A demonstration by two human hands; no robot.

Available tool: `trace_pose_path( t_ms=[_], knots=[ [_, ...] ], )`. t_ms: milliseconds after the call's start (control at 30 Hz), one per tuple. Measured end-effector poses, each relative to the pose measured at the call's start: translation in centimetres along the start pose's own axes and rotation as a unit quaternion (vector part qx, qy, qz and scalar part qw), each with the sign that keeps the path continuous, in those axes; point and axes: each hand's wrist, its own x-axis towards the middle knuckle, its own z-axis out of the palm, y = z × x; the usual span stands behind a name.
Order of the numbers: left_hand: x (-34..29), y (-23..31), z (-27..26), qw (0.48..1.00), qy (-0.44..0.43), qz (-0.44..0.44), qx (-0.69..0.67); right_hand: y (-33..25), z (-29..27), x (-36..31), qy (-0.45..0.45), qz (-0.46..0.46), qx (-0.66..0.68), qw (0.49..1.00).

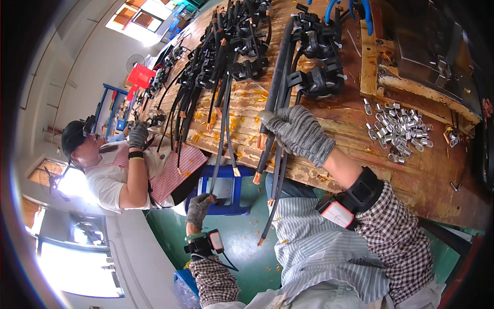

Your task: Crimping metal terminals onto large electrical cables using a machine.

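My left hand [199, 210], in a grey knit glove, is closed at the lower end of a thin black cable [221, 147] that hangs over the table edge. My right hand [301, 133], gloved the same way, lies across thick black cables [280, 77] at the edge, with its fingers curled round them; its palm side is hidden. Bare copper ends [257, 178] stick out below it. Beyond both hands lie several more black cables [208, 62], with black clamp-like rings [321, 77] near my right hand.
Loose silver cable lugs [399, 131] lie in a pile on the wooden table [334, 116], right of my hand. A metal machine on a wooden frame [370, 67] stands behind them. At left a person in a cap [110, 172] works at the same table. A blue stool [229, 193] stands below the edge.
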Motion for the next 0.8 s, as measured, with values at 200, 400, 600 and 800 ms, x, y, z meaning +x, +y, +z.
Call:
trace_pose_path(
  t_ms=[200,400,600,800],
  knots=[
    [-1.1,3.6,2.8,0.986,0.083,0.005,-0.147,0.8,-0.4,0.3,0.003,0.016,-0.014,1.000],
    [0.5,0.8,4.1,0.857,-0.229,-0.036,-0.460,0.5,-0.4,0.1,-0.013,0.024,-0.005,1.000],
    [-0.8,1.5,6.6,0.838,-0.182,-0.046,-0.512,0.1,-0.5,0.1,-0.006,0.054,-0.004,0.999],
    [-1.6,1.5,7.0,0.810,-0.207,-0.117,-0.536,0.5,-0.4,0.1,-0.008,0.013,0.026,1.000]
  ],
)
